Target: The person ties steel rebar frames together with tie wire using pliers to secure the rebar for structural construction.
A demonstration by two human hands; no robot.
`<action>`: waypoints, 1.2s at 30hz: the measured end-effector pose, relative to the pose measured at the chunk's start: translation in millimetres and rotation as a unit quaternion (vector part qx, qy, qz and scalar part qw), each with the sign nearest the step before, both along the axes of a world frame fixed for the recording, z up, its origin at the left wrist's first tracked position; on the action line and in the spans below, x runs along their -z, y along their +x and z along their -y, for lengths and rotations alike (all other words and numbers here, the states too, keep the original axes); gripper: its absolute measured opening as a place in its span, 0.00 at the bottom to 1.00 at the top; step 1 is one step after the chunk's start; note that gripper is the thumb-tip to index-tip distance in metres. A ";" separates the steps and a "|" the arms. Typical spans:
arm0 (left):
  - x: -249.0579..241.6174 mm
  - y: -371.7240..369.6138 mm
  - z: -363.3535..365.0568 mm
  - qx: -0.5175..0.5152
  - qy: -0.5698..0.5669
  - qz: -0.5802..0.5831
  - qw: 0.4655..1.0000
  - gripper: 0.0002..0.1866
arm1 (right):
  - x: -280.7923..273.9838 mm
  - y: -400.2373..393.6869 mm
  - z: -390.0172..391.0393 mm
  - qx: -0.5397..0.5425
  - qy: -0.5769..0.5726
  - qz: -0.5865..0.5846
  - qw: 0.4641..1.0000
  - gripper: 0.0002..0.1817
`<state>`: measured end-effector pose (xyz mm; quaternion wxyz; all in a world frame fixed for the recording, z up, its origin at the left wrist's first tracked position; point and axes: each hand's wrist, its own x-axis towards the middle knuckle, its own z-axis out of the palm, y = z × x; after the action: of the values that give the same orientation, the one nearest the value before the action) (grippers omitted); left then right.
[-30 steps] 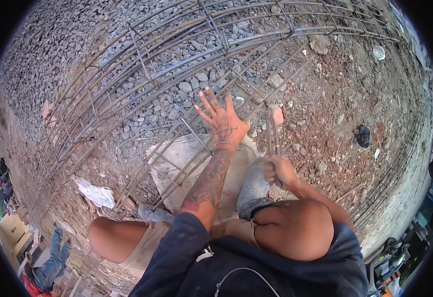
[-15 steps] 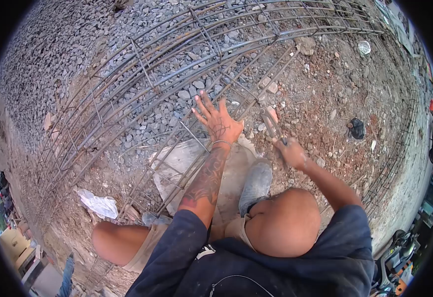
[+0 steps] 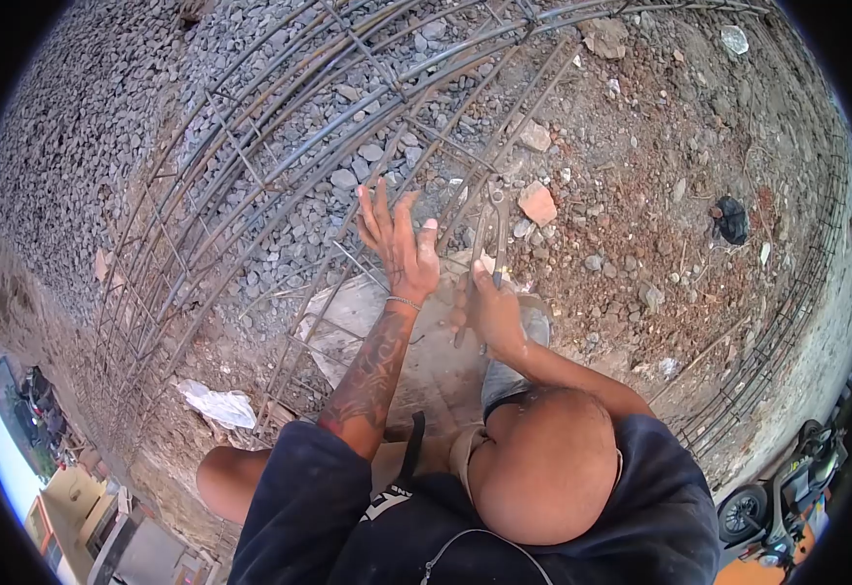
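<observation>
At the far left, grey gravel (image 3: 85, 146) spreads over the ground, with a crumpled white plastic sheet (image 3: 216, 404) lower down on the dirt. A long cage of metal rods (image 3: 333, 122) curves across the gravel toward the upper right. On its near side, a narrower frame of thin rods (image 3: 455, 146) runs slantwise, passing close by both hands.

The left hand (image 3: 397, 249) is at the middle of the view, empty, its fingers stretched out and slightly bent, the thumb apart from them. It is over or against the narrow frame; whether it touches the rods cannot be told. A pale flat board (image 3: 436, 375) lies on the ground below the hands.

Just right of the left hand, the pincers (image 3: 501, 229) point away from the person, their head near a crossing of the narrow frame; contact there is unclear. The right hand (image 3: 494, 317) is closed around their handles, lower and nearer the body than the left hand.

Right of the pincers' head, a piece of brick (image 3: 537, 204) lies on reddish dirt. Farther right are a black plastic bag (image 3: 731, 220), another long rod cage (image 3: 787, 331) and, at the lower edge, a motorbike (image 3: 757, 517).
</observation>
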<state>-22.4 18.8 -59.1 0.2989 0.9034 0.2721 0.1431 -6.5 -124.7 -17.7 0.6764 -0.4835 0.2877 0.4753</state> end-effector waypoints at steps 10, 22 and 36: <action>-4.8 3.1 5.7 -0.013 0.047 -0.056 0.997 0.15 | -29.7 20.0 8.1 -0.099 0.049 -0.007 0.994 0.19; -2.4 3.4 6.3 -0.006 0.050 -0.081 0.995 0.11 | -21.7 153.1 106.5 -0.442 0.020 0.001 0.897 0.22; -5.2 4.7 8.4 -0.015 0.040 -0.086 0.995 0.11 | -24.7 169.1 98.8 -0.483 0.034 0.009 0.875 0.23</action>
<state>-17.7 10.5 -53.9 0.2361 0.9194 0.3042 0.0804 162.5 -223.4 7.0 0.3815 -0.5430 -0.0042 0.7481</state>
